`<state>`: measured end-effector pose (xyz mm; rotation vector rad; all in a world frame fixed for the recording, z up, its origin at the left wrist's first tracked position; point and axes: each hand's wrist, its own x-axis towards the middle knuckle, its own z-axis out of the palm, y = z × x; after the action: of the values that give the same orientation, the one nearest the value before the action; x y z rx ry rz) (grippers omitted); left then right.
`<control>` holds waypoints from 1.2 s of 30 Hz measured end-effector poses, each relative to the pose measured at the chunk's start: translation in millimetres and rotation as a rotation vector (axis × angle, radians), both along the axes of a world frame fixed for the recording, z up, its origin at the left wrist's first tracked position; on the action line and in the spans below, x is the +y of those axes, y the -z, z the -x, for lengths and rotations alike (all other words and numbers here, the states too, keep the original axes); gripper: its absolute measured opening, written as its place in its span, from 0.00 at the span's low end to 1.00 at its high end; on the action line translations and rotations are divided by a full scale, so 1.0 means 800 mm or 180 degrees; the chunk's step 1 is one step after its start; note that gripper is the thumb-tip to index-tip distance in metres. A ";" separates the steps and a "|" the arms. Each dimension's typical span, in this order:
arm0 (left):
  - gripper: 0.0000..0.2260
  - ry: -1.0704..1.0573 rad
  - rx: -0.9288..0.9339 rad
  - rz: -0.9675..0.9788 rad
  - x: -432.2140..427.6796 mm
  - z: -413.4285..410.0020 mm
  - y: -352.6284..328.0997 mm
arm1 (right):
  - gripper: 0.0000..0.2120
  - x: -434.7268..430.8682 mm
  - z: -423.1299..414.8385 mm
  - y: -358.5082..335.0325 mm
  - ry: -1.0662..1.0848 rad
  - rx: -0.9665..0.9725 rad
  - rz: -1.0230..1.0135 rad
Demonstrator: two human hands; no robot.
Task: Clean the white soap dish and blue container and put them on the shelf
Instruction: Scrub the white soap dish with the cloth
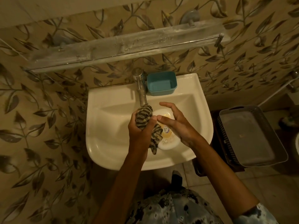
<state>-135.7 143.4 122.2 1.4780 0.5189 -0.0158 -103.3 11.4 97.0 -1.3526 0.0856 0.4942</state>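
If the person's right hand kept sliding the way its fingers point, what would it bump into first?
The right hand points up and left across the sink. It would most likely meet the striped cloth gripped in the left hand under the tap, though depth is hard to judge here.

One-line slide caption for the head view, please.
Over the sink, left hand grips a striped cloth; right hand hovers above the white soap dish.

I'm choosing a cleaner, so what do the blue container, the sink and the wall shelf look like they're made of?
Blue container: probably matte plastic, with a thin moulded rim and rounded corners. Sink: likely glazed ceramic, smooth, glossy white with soft highlights. Shelf: seemingly clear glass or acrylic, see-through to the wall pattern, filmed with whitish residue; which one I can't tell.
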 end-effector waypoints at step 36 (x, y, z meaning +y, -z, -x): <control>0.09 0.1631 0.0042 -0.0794 0.018 -0.006 0.019 | 0.12 -0.053 0.001 0.016 -0.1172 -0.0545 0.0358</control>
<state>-130.7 157.9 107.0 1.8238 0.1428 -0.3754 -104.0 -30.8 83.9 -1.5236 -0.2849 0.6867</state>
